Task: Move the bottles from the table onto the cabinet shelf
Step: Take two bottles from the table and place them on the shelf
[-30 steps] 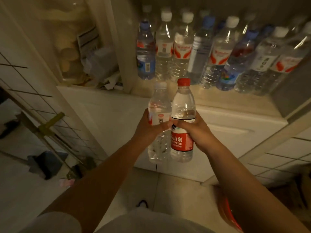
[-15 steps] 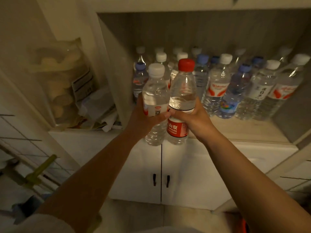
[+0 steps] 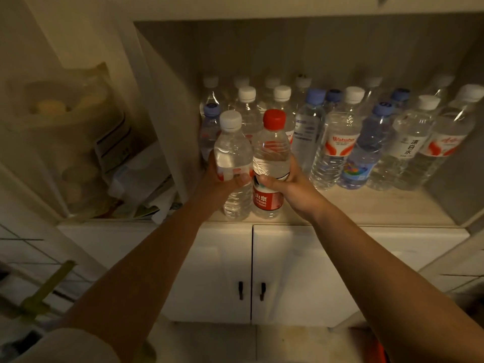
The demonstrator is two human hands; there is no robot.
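Left hand: the left hand (image 3: pixel 222 176) is wrapped around the middle of the white-cap bottle (image 3: pixel 231 163), with the thumb pressed on its label.
Right hand: the right hand (image 3: pixel 285 183) is wrapped around the middle of the red-cap bottle (image 3: pixel 271 163), just above its red label.
Where the two bottles are: side by side and touching, at the front edge of the cabinet shelf (image 3: pixel 366 208). Their bottoms look like they sit right on the edge or just above it; the view does not show which.
Which way they point: both stand straight up, caps on top, bottoms down.
What is behind them: rows of bottles on the shelf (image 3: pixel 337 142) fill the back and the right side. The nearest ones stand just behind the two held bottles.
The thing that matters: the free spot is the strip of bare shelf at the front, right under the two bottles. So the move is likely a short one, down and a little forward.
Which hand is closer: both hands are about the same, so both bottles can likely go down together.
What could go wrong: pushing too far in could bump the row behind.
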